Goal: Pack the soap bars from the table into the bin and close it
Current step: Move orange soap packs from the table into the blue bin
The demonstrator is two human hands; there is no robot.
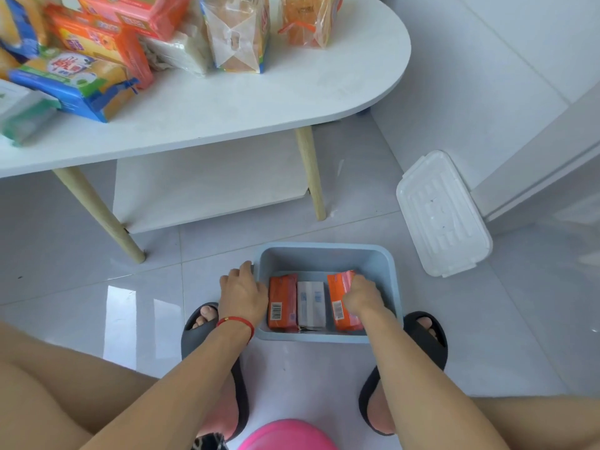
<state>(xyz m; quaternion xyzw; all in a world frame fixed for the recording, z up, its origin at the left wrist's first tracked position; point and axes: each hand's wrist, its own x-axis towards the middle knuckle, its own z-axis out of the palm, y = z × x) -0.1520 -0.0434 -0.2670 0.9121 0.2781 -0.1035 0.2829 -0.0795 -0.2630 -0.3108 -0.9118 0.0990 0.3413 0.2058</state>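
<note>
A light blue bin [324, 254] stands open on the floor between my feet. Inside it lie an orange soap bar [281, 302] at the left, a white soap bar [311, 303] in the middle and another orange soap bar [337, 295] at the right. My right hand [365, 295] reaches into the bin and grips the right orange bar. My left hand [242, 292] holds the bin's left rim. The bin's white lid [443, 216] lies on the floor to the right. More soap packs, among them an orange pack [104, 43], sit on the white table [259, 102].
A blue and yellow pack [78, 82] and clear bagged packs [237, 30] crowd the table's far left. Wooden table legs [311, 173] and a lower shelf [211, 186] stand just beyond the bin. A pink stool edge [289, 435] shows at the bottom. A white wall runs along the right.
</note>
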